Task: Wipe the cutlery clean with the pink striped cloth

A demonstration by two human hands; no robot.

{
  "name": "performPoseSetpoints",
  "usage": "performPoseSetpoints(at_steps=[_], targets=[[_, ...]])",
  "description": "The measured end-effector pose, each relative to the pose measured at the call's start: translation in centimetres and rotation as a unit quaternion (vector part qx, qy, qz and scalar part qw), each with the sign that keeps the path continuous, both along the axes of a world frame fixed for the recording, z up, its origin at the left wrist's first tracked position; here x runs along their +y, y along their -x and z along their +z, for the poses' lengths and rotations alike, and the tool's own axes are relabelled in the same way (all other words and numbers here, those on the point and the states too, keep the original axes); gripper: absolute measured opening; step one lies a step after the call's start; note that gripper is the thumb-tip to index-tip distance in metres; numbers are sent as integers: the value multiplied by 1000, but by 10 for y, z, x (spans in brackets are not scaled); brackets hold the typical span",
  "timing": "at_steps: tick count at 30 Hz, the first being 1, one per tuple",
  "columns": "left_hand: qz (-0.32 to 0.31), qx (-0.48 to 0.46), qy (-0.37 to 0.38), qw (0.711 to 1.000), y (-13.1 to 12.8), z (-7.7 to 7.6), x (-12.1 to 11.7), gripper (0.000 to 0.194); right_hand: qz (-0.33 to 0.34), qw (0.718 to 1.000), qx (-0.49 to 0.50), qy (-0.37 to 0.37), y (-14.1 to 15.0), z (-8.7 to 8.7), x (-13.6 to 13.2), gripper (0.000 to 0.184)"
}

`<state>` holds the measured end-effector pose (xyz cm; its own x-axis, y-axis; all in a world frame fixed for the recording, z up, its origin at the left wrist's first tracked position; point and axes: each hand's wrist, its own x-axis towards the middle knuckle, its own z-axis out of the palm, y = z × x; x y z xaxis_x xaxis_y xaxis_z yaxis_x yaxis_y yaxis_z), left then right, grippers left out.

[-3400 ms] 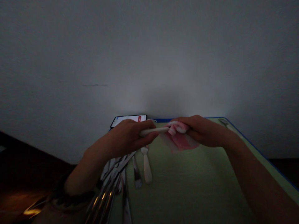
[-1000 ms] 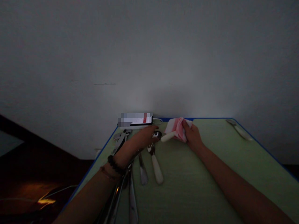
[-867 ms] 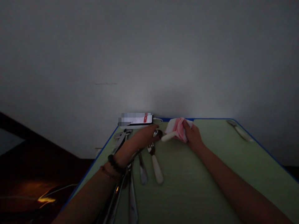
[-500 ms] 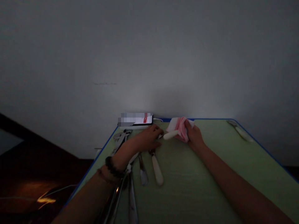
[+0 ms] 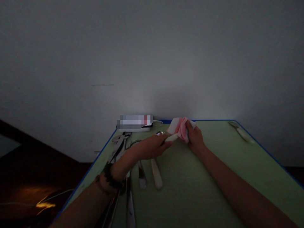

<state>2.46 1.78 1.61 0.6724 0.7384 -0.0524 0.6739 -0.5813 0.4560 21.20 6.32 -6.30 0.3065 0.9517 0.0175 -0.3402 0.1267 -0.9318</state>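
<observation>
My left hand [image 5: 155, 146] is closed on the end of a cream handle [image 5: 172, 137], thumb below and fingers above. The handle's other end goes into a folded pink and white cloth [image 5: 177, 126], so what it belongs to is hidden. My right hand [image 5: 196, 136] grips that cloth from the right, bunching it around the utensil. Just behind my left fingers shows a round shiny metal piece [image 5: 160, 133]. Under my left hand lies another cream handle [image 5: 156, 175], its upper end covered. Beside it is a metal handle [image 5: 142, 177].
Several metal utensils [image 5: 130, 202] lie along the left of the green table [image 5: 201, 196], partly under my left forearm. A lit phone [image 5: 135, 122] leans at the back left with a white cable [image 5: 158, 123]. A cream-handled utensil [image 5: 242, 133] lies far right. The wall [image 5: 190, 63] stands behind.
My left hand has moved right from above the utensils and closed on the cream handle sticking out of the cloth. My right hand keeps its grip on the cloth. The view has shifted slightly.
</observation>
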Motion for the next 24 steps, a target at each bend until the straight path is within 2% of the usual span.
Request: performPoseSetpoints(at_steps=[4, 7, 13, 18, 24], targets=[[16, 42, -1, 999, -5, -23, 5, 38, 51, 996, 68, 34, -2, 3, -3, 42], [-1, 79, 7, 997, -6, -32, 5, 43, 89, 995, 45, 33, 0, 4, -5, 42], [16, 51, -15, 998, -4, -33, 2, 43, 143, 988, -54, -15, 4, -2, -5, 37], [-14, 35, -10, 999, -1, -34, 5, 42, 211, 977, 37, 20, 0, 0, -7, 37], [46, 73, -70, 994, -5, -41, 2, 47, 201, 977, 69, 11, 6, 0, -7, 35]])
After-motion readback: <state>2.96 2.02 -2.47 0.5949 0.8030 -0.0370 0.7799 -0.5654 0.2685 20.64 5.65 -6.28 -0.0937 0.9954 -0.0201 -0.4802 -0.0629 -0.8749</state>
